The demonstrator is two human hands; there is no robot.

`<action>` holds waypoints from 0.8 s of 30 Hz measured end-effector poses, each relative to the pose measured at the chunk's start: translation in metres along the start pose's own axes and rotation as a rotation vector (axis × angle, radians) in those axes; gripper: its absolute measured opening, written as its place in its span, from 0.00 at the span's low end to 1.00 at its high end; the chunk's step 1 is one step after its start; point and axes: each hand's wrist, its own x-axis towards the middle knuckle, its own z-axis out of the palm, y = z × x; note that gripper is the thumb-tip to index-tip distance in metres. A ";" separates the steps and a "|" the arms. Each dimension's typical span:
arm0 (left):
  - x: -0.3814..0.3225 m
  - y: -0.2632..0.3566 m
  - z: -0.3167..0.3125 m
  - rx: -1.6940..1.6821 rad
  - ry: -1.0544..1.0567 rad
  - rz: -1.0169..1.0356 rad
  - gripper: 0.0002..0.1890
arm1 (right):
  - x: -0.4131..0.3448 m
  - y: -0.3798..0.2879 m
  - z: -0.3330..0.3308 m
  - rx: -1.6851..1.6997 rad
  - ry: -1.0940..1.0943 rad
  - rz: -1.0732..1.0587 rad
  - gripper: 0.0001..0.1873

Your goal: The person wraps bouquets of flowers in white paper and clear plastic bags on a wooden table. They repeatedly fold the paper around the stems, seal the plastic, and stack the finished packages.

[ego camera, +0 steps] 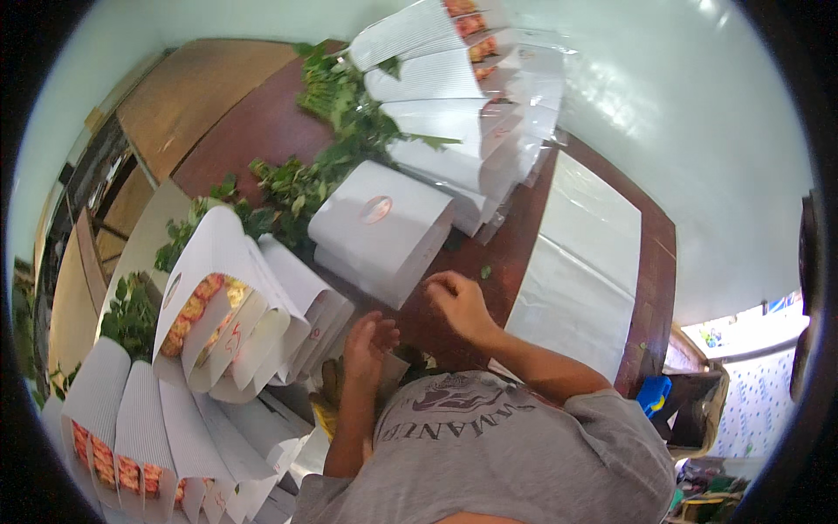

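Observation:
A white cardboard-wrapped flower bunch point(381, 226) with an oval emblem lies on the dark red table point(497, 268) before me, leafy stems towards the left. My right hand point(455, 298) is just off its lower right corner, fingers curled; whether it holds anything small I cannot tell. My left hand point(370, 337) is raised below the bunch with fingers partly spread and nothing seen in it. Left of it stand corrugated-wrapped bunches point(222, 295) with red and yellow blooms, and folded white wraps point(314, 308) beside them.
More wrapped bunches point(425, 78) in clear plastic lie at the top, stems point(327, 92) leftward. Others point(144, 419) fan out at lower left. Flat pale sheets point(576, 255) cover the table's right part. A blue-and-yellow tool point(653, 396) sits by a dark box point(697, 409) at lower right.

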 end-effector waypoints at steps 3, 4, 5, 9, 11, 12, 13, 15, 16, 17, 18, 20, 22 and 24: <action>0.013 -0.019 -0.010 0.053 0.015 -0.067 0.13 | 0.044 0.055 -0.011 0.177 0.060 0.284 0.16; 0.017 -0.025 -0.014 0.058 0.002 -0.081 0.12 | 0.056 0.058 -0.005 0.274 0.046 0.341 0.16; 0.020 -0.026 -0.012 0.065 -0.015 -0.100 0.12 | 0.065 0.060 0.001 0.373 0.035 0.397 0.16; 0.022 -0.031 -0.003 0.108 0.062 -0.141 0.11 | 0.086 0.064 0.024 0.568 0.031 0.410 0.18; 0.026 -0.037 -0.006 0.110 0.044 -0.119 0.11 | 0.088 0.054 0.027 0.481 0.042 0.338 0.17; 0.029 -0.041 -0.008 0.111 0.033 -0.114 0.11 | 0.084 0.050 0.025 0.453 0.053 0.338 0.14; 0.033 -0.044 -0.015 0.101 0.035 -0.101 0.11 | 0.082 0.037 0.028 0.482 0.055 0.332 0.14; 0.040 -0.047 -0.020 0.042 0.020 -0.147 0.13 | 0.075 0.012 0.030 0.539 0.081 0.323 0.13; 0.040 -0.047 -0.024 0.021 0.037 -0.160 0.14 | 0.068 -0.007 0.033 0.637 0.076 0.267 0.14; 0.043 -0.048 -0.023 0.011 0.040 -0.184 0.14 | 0.068 -0.018 0.034 0.805 0.018 0.231 0.15; 0.048 -0.046 -0.023 -0.066 0.023 -0.189 0.15 | 0.066 -0.029 0.032 0.697 0.032 0.243 0.14; 0.063 -0.041 -0.022 -0.224 -0.017 -0.191 0.16 | 0.051 -0.075 0.026 0.651 0.048 0.245 0.14; 0.071 -0.023 0.022 -0.380 -0.052 -0.114 0.18 | 0.035 -0.095 0.014 0.625 0.051 0.263 0.14; 0.080 -0.009 0.044 -0.564 -0.355 -0.072 0.20 | 0.013 -0.115 0.005 0.677 0.015 0.263 0.14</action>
